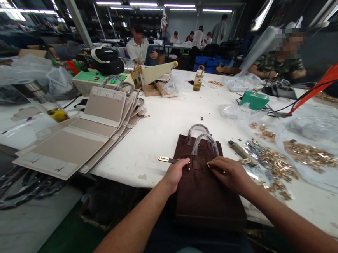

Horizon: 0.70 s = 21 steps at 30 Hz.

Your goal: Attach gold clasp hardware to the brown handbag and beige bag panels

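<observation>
A dark brown handbag point(208, 201) leans against the table edge over my lap, its two handles point(201, 139) wrapped in clear plastic. My left hand point(175, 175) grips the bag's upper left side, thumb on the front near a small gold-coloured fitting point(188, 164). A strap with a slotted gold plate point(163, 159) sticks out left of that hand. My right hand point(230, 173) is closed, fingertips against the front panel right of the handle base. Gold glints show by its fingers, but what they pinch is unclear. Another gold-ended strap point(245, 161) shows beside the right hand.
Stacked beige bag panels point(93, 126) lie left. Loose gold fittings and screws point(273, 165) spread on plastic at right, beside a dark-tipped tool point(241, 152). A bottle point(198, 80), a green box point(254, 100) and an orange strip point(320, 83) are farther off. Other people sit beyond.
</observation>
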Tool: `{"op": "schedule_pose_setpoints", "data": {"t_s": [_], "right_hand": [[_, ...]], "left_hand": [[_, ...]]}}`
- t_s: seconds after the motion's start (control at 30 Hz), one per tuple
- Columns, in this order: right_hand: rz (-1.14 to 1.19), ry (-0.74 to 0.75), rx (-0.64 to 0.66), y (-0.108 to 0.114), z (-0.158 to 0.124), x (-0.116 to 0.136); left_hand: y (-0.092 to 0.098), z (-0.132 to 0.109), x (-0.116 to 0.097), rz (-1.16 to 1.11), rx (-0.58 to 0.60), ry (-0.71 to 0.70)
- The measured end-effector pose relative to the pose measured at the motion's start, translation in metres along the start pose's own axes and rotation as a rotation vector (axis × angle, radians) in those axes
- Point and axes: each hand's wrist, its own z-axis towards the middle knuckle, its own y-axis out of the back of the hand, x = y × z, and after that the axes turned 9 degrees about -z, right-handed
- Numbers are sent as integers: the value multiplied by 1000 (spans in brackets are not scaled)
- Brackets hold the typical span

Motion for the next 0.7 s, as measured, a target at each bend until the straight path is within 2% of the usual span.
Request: {"op": "schedule_pose_setpoints", "data": {"t_s": [0.2,0.3,0.47,0.7], "right_hand": [[-224,-63,-6,-7,-1,17],[-217,-96,13,-7,-2,21],[-108,-54,34,-6,-6,18],[-252,-94,-10,-7,-5,30]], "left_hand": [[2,3,2,40,-65,-39],[2,3,3,59,-66,-58],[3,1,4,113,-42,-80],[4,-2,6,168,-42,-115]]}}
